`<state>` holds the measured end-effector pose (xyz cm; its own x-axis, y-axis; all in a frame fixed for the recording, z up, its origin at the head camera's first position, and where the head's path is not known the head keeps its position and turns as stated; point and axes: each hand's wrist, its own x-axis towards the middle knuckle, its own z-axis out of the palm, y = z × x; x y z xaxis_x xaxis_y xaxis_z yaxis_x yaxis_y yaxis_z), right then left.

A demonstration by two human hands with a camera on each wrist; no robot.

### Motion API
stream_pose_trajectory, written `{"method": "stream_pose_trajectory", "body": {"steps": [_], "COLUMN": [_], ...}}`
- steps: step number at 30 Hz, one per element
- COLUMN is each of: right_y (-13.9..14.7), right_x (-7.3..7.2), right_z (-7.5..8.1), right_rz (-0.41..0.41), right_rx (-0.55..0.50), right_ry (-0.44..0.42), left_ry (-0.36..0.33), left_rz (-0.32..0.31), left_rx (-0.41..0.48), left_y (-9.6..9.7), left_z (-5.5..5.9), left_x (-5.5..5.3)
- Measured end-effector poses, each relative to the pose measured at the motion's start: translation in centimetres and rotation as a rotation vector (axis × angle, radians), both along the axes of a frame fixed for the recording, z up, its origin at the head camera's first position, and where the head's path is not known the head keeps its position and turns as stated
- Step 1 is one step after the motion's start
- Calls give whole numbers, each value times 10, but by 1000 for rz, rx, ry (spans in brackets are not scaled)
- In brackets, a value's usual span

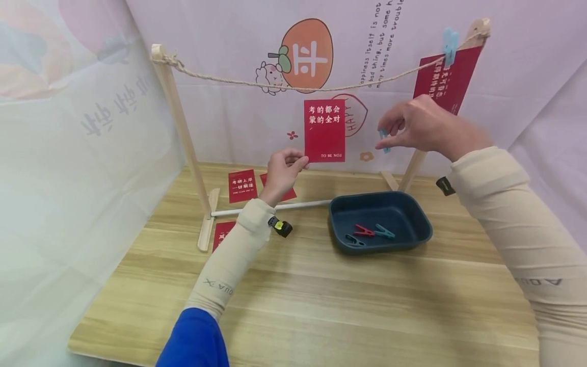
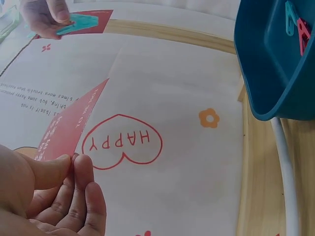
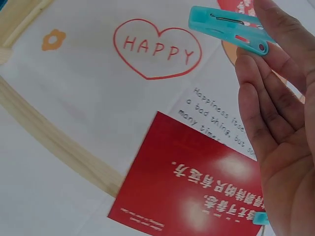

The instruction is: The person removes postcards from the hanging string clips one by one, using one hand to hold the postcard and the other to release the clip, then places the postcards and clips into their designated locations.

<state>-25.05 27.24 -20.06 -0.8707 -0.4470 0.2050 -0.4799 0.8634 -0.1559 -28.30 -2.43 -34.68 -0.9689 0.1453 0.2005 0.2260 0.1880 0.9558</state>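
Observation:
My left hand (image 1: 284, 172) pinches a red card (image 1: 324, 133) with white writing by its lower left corner. The card stands upright just below the sagging rope (image 1: 293, 88). To the right, my right hand (image 1: 415, 125) holds a light blue clothespin (image 3: 229, 28) between thumb and fingers. Behind that hand another red card (image 1: 447, 76) hangs from the rope's right end under a blue clothespin (image 1: 450, 47). In the left wrist view, the thumb presses the held card (image 2: 74, 123) against the fingers.
A dark blue basin (image 1: 380, 224) with several clothespins stands on the wooden table (image 1: 321, 306). Red cards (image 1: 242, 185) lie at the left by the white rod (image 1: 302, 205). Wooden posts (image 1: 181, 127) carry the rope before a printed cloth.

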Motion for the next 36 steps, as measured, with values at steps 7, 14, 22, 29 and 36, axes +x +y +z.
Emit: {"method": "stream_pose_trajectory", "body": {"steps": [7,14,22,29,36], "right_y": [4,8,12,17,20], "right_x": [1,0,-1,-1,0], "right_z": [-12,-24,-35,-49,-63], "right_rz": [7,39,25,11,11], "right_rx": [-3,-23,-30,-16,-21], "right_ry": [-14,-5,-55,-87,-128], "left_ry": [-20,-42,-45,-66,-114], "left_rz": [5,12,42,68,70], "left_rx": [-16,-30,-25,-25,-25], "left_y": [-9,-22,-39,-54,-64], "left_z": [-6,-10,-18,-28,-33], "left_x": [4,9,15,19,28]}}
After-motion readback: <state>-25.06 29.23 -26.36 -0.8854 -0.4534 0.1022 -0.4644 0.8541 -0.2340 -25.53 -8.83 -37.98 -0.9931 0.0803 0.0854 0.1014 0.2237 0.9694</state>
